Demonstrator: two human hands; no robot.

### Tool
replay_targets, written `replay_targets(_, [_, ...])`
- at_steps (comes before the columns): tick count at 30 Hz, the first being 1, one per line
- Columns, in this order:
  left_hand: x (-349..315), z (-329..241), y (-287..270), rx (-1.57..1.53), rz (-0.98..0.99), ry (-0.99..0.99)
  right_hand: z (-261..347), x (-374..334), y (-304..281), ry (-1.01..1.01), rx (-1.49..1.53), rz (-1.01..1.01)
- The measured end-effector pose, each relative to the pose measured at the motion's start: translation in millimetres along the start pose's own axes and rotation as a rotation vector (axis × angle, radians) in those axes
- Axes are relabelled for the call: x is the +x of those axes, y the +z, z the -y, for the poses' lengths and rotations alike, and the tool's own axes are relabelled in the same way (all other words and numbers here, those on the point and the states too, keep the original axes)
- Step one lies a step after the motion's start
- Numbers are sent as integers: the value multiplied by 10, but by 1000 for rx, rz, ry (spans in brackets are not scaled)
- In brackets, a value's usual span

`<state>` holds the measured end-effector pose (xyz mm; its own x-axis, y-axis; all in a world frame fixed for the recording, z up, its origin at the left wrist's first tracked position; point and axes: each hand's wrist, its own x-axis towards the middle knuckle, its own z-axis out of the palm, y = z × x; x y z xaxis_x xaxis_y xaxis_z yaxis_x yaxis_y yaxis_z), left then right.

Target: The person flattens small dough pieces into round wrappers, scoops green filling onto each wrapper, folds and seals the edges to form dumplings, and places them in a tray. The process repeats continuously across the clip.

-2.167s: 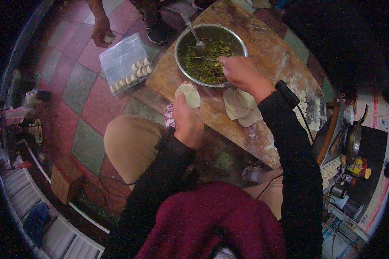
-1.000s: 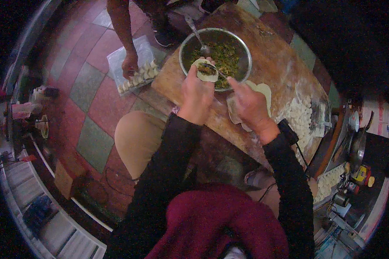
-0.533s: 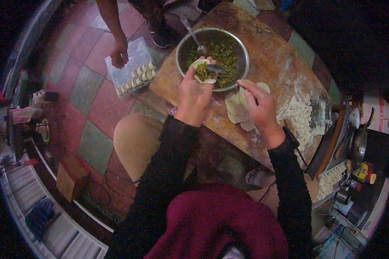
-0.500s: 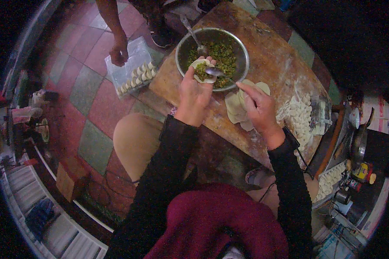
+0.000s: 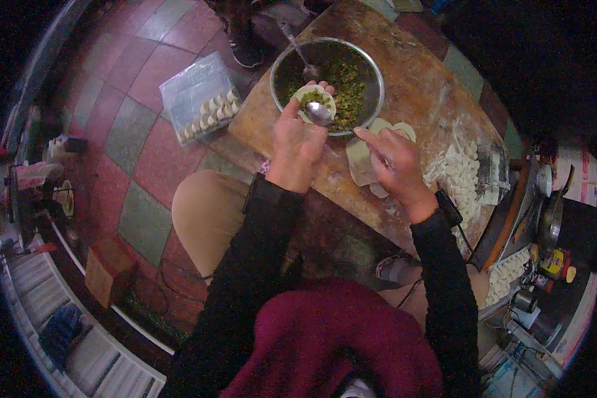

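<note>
On my left hand (image 5: pixel 297 147) lies a round dough wrapper (image 5: pixel 305 97) with green filling on it; the fingers cup it from below at the near rim of a metal bowl (image 5: pixel 381 78). My right hand (image 5: pixel 397 159) grips a metal spoon (image 5: pixel 319 113), whose bowl rests on or just over the filling in the wrapper. More chopped green filling (image 5: pixel 349 86) fills the mixing bowl, where a second spoon (image 5: pixel 297 48) leans against the far left rim. Under and beside my right hand, pale flat wrappers (image 5: pixel 360 163) lie in a loose pile, partly hidden by it.
A floury wooden table (image 5: pixel 418 86) carries the bowl and many small dough pieces (image 5: pixel 459 174) at right. Left of the table, a plastic-lined tray (image 5: pixel 191 85) holds several folded dumplings (image 5: pixel 209 114). Another dumpling tray (image 5: pixel 508 278) stands at lower right. A person's shoe (image 5: pixel 247 53) is beyond the table corner.
The other person's arm and hand have left the dumpling tray. My spoon has shifted slightly left and down over the wrapper, and my right hand has moved slightly left.
</note>
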<state>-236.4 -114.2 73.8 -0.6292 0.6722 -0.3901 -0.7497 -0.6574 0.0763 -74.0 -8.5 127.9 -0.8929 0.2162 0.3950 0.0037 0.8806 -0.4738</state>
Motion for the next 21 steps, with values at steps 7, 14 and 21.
replay_targets(7, [-24, 0, -6, -18, 21, 10, -28, 9, 96, 292, 334, -134])
replay_targets(14, [9, 2, -36, -218, 4, -39, 137, -62, 219, 420, 320, -101])
replay_targets(21, [-50, -18, -47, 50, 2, 89, 44, -16, 287, 487, 160, -165])
